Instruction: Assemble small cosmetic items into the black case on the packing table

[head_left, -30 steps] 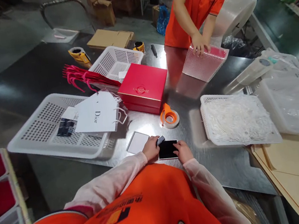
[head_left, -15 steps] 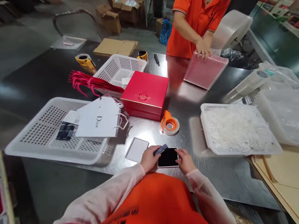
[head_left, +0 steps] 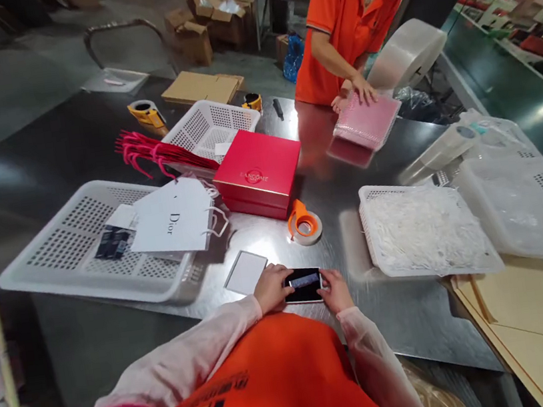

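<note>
A small shallow box point(head_left: 306, 295) with a black inside and a pale rim lies on the metal table in front of my body. A small dark blue item point(head_left: 305, 281) rests in its middle. My left hand point(head_left: 272, 288) grips the box's left side, its fingertips over the edge near the blue item. My right hand point(head_left: 335, 290) holds the right side between thumb and fingers. Just left of the box, a flat white lid-like piece point(head_left: 246, 272) with a grey edge lies on the table.
Around the metal table point(head_left: 328, 249) stand a red box point(head_left: 259, 168), an orange tape dispenser point(head_left: 304, 223), a basket with a white bag point(head_left: 169, 219) and a basket of white filler point(head_left: 421, 229). Across it, a person point(head_left: 342, 25) handles a pink bubble-wrapped package point(head_left: 365, 119).
The small blue item, held in my left hand above the box before, now lies inside it. The other person's hands and the pink package have shifted, with the wrap lifted more.
</note>
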### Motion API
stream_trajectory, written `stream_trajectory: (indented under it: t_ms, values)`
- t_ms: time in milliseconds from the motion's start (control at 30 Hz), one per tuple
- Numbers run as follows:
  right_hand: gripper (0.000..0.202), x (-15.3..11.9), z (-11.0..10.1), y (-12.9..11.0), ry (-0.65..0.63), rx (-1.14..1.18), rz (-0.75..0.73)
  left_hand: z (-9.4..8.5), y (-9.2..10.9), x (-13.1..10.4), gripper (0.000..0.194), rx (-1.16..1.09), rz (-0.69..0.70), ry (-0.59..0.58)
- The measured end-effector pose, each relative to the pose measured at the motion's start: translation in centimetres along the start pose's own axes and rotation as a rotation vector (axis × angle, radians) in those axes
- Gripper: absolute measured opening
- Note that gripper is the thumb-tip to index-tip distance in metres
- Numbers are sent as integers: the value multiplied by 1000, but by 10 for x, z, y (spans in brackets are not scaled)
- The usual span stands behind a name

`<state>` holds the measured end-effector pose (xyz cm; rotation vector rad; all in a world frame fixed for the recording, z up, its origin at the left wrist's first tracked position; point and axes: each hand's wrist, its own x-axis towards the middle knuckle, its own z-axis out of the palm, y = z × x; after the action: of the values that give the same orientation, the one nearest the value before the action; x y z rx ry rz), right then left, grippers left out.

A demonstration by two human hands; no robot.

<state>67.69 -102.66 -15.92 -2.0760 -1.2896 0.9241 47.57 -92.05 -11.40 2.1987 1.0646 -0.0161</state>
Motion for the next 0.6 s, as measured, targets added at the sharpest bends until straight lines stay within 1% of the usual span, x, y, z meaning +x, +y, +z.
stream_trajectory:
  t_ms: [67,133,200,233,333,400,500,567,600]
  values:
    - [62,0,0,0,1,-16,-6,2,3,0,42,34,7,-25]
    - [61,0,-1,-2,-1,-56,-9,5,9,3,32,40,0,-50]
    - [58,-2,-3,-5,11,-149,-39,5,11,6,26,25,-8,-57]
    - [56,-3,-4,-7,11,-221,-69,5,10,8,25,-4,-23,-35]
    - [53,-2,-7,-17,-34,-433,-175,2,-3,11,28,-228,-147,85]
    - [52,2,-10,-24,-88,-507,-215,1,-15,12,27,-382,-242,129]
    - [34,10,-13,-31,-150,-543,-247,5,-27,9,25,-448,-286,107]
    - [24,15,-15,-33,-182,-551,-265,10,-30,6,24,-469,-301,98]
    - [24,16,-15,-33,-193,-549,-272,13,-30,4,23,-475,-309,97]
